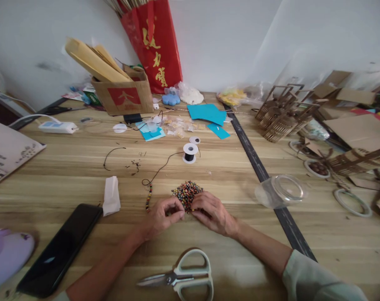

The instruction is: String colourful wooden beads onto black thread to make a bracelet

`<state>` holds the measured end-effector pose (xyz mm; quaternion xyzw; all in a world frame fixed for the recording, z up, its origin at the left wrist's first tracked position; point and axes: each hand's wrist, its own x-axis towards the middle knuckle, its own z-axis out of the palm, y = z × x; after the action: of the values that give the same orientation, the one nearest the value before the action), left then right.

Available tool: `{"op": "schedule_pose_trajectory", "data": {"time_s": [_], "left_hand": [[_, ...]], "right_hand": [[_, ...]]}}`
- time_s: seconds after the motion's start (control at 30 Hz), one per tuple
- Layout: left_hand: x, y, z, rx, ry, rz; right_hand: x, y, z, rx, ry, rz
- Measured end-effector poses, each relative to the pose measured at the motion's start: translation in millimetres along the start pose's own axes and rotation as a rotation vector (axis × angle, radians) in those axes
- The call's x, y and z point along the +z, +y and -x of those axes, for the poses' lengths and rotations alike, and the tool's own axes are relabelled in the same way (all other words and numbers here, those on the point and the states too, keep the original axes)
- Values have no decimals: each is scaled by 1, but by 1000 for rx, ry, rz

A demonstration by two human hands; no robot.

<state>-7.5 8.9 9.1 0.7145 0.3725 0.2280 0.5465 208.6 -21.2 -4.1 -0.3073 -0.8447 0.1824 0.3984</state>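
Observation:
A heap of small multicoloured beads [186,192] lies on the wooden table [67,175]. My left hand [163,215] rests at the heap's near-left edge, thumb and fingers pinched together on something too small to make out. My right hand [211,213] lies at the heap's near-right edge, fingers curled and pinched toward the left hand's fingertips. A black cord [160,168] runs from a white spool [190,152] to a short strung row of beads [149,197] left of my left hand.
White-handled scissors [183,278] lie near the front edge. A black phone [61,248] and folded tissue [111,195] sit at left. A clear jar [280,191] lies on its side at right. Cardboard box [122,94], blue paper [208,113], wooden lattice models [282,115] stand farther back.

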Motion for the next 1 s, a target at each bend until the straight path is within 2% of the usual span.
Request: {"op": "schedule_pose_trajectory", "data": {"time_s": [0.3, 1.0], "left_hand": [[4, 12, -1, -1, 1, -79], [7, 11, -1, -23, -11, -90]], "right_hand": [[-4, -3, -4, 6, -18, -116], [0, -1, -1, 24, -46, -126]]}}
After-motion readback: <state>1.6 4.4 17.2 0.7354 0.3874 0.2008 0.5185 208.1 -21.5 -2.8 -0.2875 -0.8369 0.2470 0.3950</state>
